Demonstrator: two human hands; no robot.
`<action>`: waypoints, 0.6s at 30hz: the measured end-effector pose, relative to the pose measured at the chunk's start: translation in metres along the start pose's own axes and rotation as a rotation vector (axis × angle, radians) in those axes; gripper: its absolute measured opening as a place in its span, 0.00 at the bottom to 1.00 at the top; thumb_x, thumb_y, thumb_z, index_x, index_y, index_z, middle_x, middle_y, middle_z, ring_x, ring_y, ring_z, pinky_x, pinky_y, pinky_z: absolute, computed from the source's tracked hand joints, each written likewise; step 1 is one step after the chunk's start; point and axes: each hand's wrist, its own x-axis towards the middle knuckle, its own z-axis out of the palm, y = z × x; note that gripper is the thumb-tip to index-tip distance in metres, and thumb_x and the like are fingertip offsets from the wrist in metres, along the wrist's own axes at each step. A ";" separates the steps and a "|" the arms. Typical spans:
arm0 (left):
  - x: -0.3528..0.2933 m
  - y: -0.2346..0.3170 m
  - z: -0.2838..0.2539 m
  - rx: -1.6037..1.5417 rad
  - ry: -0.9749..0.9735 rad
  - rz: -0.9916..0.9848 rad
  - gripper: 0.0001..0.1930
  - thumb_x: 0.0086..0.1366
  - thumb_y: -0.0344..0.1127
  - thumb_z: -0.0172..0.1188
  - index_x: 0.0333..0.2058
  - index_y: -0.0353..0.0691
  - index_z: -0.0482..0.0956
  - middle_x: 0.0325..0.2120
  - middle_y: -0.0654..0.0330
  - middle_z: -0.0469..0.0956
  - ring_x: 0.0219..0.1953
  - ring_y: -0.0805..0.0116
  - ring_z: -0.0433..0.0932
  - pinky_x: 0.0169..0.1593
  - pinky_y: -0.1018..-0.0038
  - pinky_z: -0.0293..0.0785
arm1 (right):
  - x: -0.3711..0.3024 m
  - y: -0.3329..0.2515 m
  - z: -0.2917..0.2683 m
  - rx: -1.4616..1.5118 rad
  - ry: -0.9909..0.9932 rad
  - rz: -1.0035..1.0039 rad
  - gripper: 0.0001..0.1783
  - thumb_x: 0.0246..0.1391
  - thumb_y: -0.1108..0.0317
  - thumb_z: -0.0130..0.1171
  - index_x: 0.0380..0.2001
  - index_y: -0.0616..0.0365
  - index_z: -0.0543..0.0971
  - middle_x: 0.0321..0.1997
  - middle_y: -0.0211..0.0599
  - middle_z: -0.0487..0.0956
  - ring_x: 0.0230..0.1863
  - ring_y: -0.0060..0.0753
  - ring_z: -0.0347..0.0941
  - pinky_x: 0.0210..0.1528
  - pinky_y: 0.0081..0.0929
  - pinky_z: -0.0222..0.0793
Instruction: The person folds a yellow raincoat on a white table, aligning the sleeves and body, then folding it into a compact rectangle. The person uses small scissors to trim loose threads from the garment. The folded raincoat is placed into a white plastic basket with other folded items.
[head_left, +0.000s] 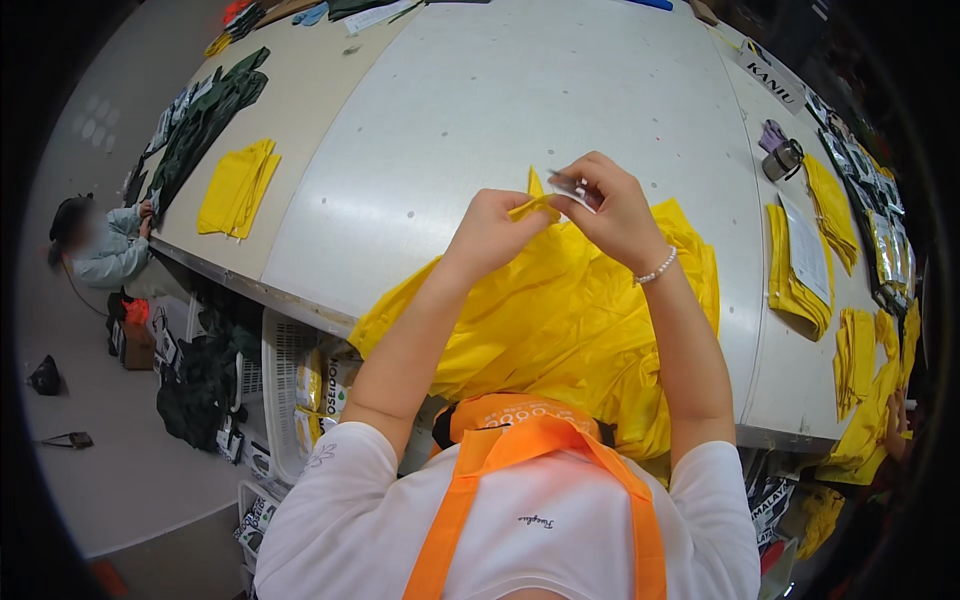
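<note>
A large crumpled piece of thin, shiny yellow fabric (pixel 520 310) lies over the table's near edge and hangs down in front of me. My left hand (pixel 495 230) pinches a small folded corner of it, raised above the rest. Close against it, my right hand (pixel 615 205) is closed round a small silver tool (pixel 577 189) that looks like thread snips, partly hidden by the fingers. The right fingertips meet the same raised yellow corner. A pale beaded bracelet (pixel 656 266) circles my right wrist.
On the pale table (pixel 420 150), folded yellow pieces (pixel 240 188) and dark green fabric (pixel 212 125) lie to the left. More yellow stacks (pixel 797 270), a paper sheet (pixel 803 245) and a metal bottle (pixel 783 160) are at right. A white basket (pixel 283 400) stands below; another person (pixel 110 240) is at far left.
</note>
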 end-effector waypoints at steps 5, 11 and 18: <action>0.001 -0.002 0.000 -0.063 -0.026 -0.057 0.12 0.60 0.36 0.57 0.32 0.30 0.81 0.18 0.70 0.73 0.21 0.86 0.65 0.24 0.84 0.61 | -0.002 0.016 0.015 -0.004 0.219 -0.044 0.04 0.47 0.77 0.57 0.28 0.64 0.74 0.29 0.36 0.72 0.26 0.29 0.68 0.29 0.22 0.65; -0.001 0.000 -0.002 -0.095 0.065 -0.011 0.12 0.60 0.36 0.57 0.30 0.30 0.81 0.15 0.72 0.70 0.19 0.86 0.62 0.22 0.83 0.58 | -0.018 0.012 0.012 0.114 0.211 0.216 0.08 0.53 0.70 0.57 0.33 0.64 0.72 0.33 0.35 0.73 0.28 0.25 0.67 0.30 0.22 0.67; 0.002 -0.002 0.002 -0.046 0.056 -0.014 0.12 0.61 0.34 0.56 0.33 0.29 0.81 0.20 0.69 0.75 0.23 0.85 0.67 0.27 0.85 0.62 | -0.029 0.009 0.023 -0.138 0.249 -0.012 0.09 0.54 0.66 0.57 0.35 0.58 0.72 0.35 0.36 0.74 0.32 0.35 0.74 0.31 0.26 0.72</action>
